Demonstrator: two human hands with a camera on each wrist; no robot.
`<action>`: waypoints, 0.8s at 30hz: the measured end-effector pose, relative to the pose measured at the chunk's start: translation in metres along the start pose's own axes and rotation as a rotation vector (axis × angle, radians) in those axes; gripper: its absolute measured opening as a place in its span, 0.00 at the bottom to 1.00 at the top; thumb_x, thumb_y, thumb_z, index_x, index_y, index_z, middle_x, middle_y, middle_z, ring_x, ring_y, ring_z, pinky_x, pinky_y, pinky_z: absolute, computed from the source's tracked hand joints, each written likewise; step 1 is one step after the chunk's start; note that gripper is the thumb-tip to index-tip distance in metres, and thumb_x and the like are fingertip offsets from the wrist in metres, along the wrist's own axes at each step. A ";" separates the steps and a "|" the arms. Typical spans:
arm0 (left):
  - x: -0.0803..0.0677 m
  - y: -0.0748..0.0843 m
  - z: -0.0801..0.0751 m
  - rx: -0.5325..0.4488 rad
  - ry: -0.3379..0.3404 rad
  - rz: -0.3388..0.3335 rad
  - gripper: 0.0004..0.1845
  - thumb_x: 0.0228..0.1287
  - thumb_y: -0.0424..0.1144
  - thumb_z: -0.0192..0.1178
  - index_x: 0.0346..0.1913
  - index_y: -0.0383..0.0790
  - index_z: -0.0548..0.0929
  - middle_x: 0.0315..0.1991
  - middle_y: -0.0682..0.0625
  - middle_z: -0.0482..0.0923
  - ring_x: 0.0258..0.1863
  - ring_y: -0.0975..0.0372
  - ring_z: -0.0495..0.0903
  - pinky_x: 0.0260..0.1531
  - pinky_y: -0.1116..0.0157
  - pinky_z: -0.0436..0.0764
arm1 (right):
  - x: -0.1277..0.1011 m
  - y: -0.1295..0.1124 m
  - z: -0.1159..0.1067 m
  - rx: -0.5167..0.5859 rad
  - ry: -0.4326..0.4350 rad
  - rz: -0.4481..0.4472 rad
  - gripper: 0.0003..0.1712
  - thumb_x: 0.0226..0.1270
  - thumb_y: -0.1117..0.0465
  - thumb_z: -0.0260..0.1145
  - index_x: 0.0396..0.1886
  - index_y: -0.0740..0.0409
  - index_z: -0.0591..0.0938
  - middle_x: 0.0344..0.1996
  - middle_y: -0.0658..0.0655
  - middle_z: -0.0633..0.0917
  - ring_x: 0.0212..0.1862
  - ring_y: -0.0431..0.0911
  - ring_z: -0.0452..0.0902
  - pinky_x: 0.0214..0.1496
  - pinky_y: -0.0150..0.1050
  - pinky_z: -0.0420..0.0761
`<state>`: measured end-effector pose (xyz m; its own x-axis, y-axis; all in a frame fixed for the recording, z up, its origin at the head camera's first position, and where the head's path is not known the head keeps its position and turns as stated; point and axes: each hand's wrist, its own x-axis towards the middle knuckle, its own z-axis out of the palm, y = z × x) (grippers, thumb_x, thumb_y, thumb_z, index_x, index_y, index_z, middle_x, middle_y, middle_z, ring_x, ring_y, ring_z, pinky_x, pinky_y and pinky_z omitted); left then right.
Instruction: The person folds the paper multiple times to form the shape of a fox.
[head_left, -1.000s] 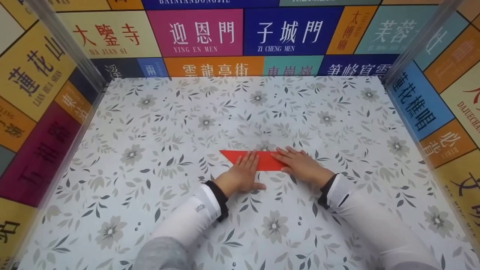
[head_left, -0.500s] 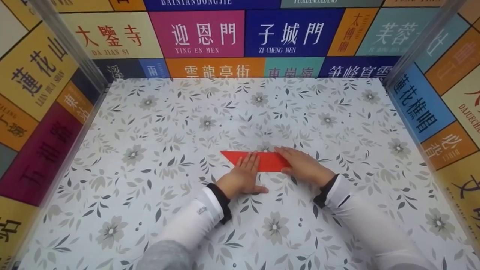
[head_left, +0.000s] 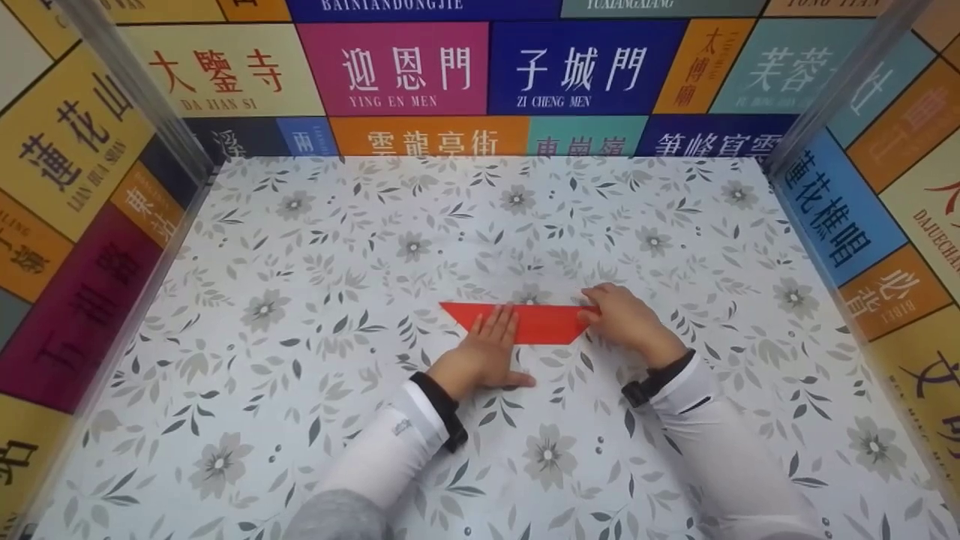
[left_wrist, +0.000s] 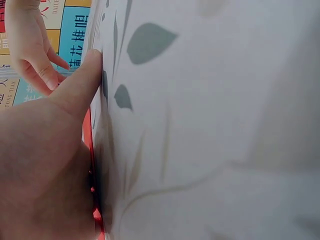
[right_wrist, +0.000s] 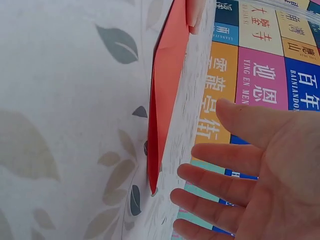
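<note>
A folded red paper strip (head_left: 547,324) with slanted ends lies on the patterned tabletop (head_left: 360,247) in the head view. My left hand (head_left: 484,356) presses on its left half with straight fingers, thumb stretched out towards me on the tabletop. At the right end is my right hand (head_left: 630,319), which looks lifted a little. In the right wrist view the right hand's fingers (right_wrist: 220,182) are spread and apart from the red paper (right_wrist: 170,75), whose layers gap slightly along one edge. Only a sliver of paper (left_wrist: 87,130) shows under the left hand in the left wrist view.
Colourful panels (head_left: 405,67) with printed characters stand upright behind the tabletop and along both sides. Clear plastic-like strips (head_left: 142,90) run up the back corners. White sleeves and black wrist bands (head_left: 441,409) cover both forearms.
My right hand has moved right and up off the paper, uncovering its slanted right end. The left hand and the paper have stayed in place.
</note>
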<state>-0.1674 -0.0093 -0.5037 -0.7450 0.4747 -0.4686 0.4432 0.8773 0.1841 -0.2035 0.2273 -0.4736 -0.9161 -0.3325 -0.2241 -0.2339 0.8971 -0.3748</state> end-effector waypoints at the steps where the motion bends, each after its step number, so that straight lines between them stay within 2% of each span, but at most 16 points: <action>1: -0.001 0.000 -0.001 -0.003 0.000 0.003 0.60 0.59 0.74 0.49 0.77 0.39 0.33 0.79 0.45 0.26 0.77 0.53 0.26 0.76 0.54 0.34 | 0.000 0.001 0.000 0.001 -0.002 0.009 0.29 0.70 0.57 0.58 0.66 0.67 0.70 0.61 0.71 0.73 0.65 0.66 0.66 0.68 0.59 0.65; 5: 0.000 -0.001 0.000 0.002 0.010 0.008 0.59 0.59 0.73 0.49 0.77 0.38 0.34 0.79 0.44 0.27 0.77 0.53 0.26 0.76 0.54 0.35 | 0.001 0.005 0.000 -0.002 -0.007 0.011 0.28 0.70 0.58 0.58 0.64 0.70 0.72 0.59 0.73 0.73 0.63 0.67 0.67 0.67 0.59 0.66; 8: -0.001 -0.001 -0.001 0.007 0.018 0.004 0.59 0.59 0.73 0.49 0.77 0.38 0.35 0.79 0.44 0.28 0.78 0.53 0.27 0.76 0.54 0.35 | 0.003 0.004 0.003 -0.012 0.004 -0.019 0.26 0.69 0.59 0.58 0.61 0.71 0.73 0.55 0.73 0.75 0.60 0.66 0.70 0.66 0.58 0.68; 17: -0.003 0.001 -0.002 0.010 0.018 0.003 0.59 0.59 0.73 0.49 0.77 0.38 0.35 0.79 0.44 0.28 0.78 0.53 0.27 0.76 0.54 0.36 | 0.005 -0.002 0.009 -0.047 -0.013 -0.013 0.22 0.68 0.58 0.60 0.56 0.69 0.77 0.50 0.69 0.76 0.54 0.61 0.71 0.59 0.55 0.72; 24: -0.005 0.001 -0.002 0.011 0.018 0.004 0.59 0.59 0.73 0.49 0.77 0.38 0.35 0.79 0.44 0.28 0.78 0.53 0.28 0.76 0.54 0.36 | 0.006 -0.004 0.008 -0.079 -0.008 0.000 0.17 0.67 0.59 0.62 0.50 0.65 0.81 0.42 0.64 0.77 0.45 0.57 0.72 0.47 0.52 0.75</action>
<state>-0.1645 -0.0106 -0.4994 -0.7524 0.4792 -0.4520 0.4512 0.8748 0.1764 -0.2058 0.2195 -0.4803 -0.9133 -0.3351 -0.2317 -0.2595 0.9170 -0.3030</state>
